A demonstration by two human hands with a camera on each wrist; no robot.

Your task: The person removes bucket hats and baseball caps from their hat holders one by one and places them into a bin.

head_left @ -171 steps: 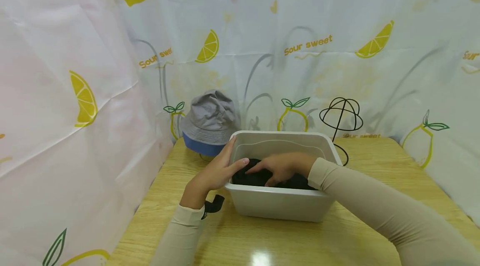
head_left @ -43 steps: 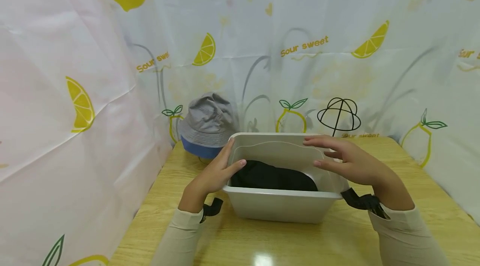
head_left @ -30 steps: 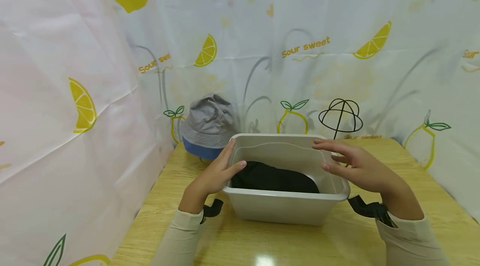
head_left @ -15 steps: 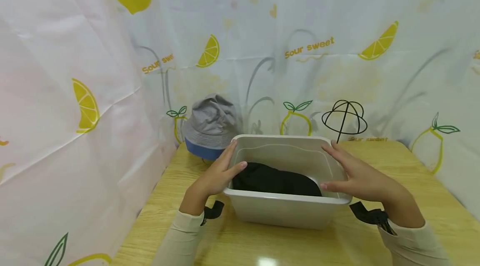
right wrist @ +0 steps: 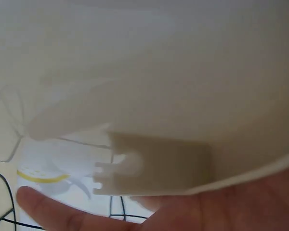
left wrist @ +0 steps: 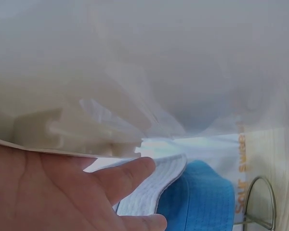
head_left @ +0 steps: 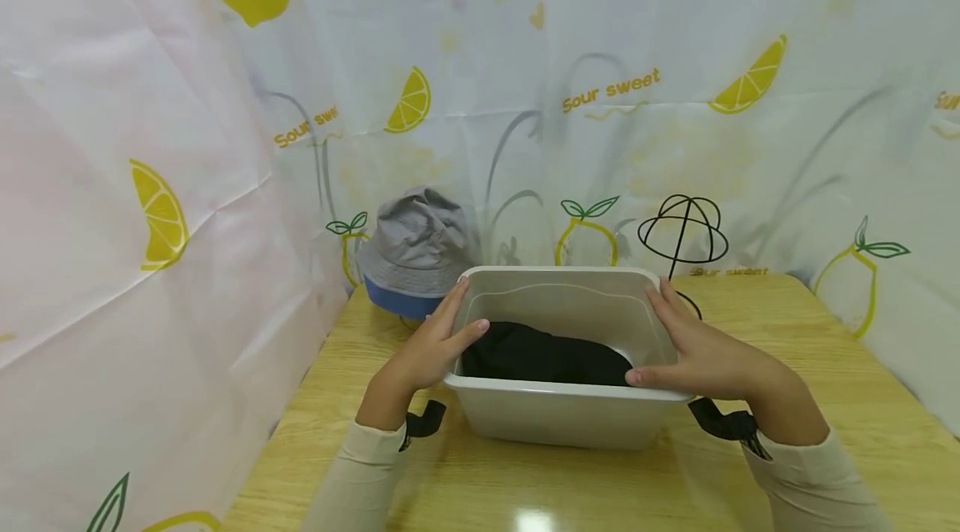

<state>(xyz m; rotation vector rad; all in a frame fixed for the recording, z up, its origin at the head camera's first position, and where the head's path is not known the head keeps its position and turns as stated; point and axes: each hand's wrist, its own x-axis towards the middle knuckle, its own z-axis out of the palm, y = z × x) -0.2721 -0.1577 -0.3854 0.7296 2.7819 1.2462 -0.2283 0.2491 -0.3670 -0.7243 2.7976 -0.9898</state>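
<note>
A pale grey plastic bin [head_left: 558,415] stands on the table in the head view, with a soft black cloth item [head_left: 543,355] lying along its bottom; its kind cannot be told. My left hand [head_left: 420,353] holds the bin's left rim, thumb over the inside and fingers along the outer side. On the opposite rim, my right hand [head_left: 716,357] has its thumb over the near right corner and its fingers outside. Both wrist views show the bin's wall close up, with the palms against the underside of the rim.
Behind the bin at left, a grey bucket hat [head_left: 422,232] with a blue underlayer [head_left: 401,300] sits on a stand. A black wire hat stand [head_left: 682,236] rises behind the bin at right. The wooden table [head_left: 465,490] meets a lemon-print curtain [head_left: 525,40].
My right hand has come out of the bin, hovered over its right side and settled on the right rim. My left hand has stayed on the left rim.
</note>
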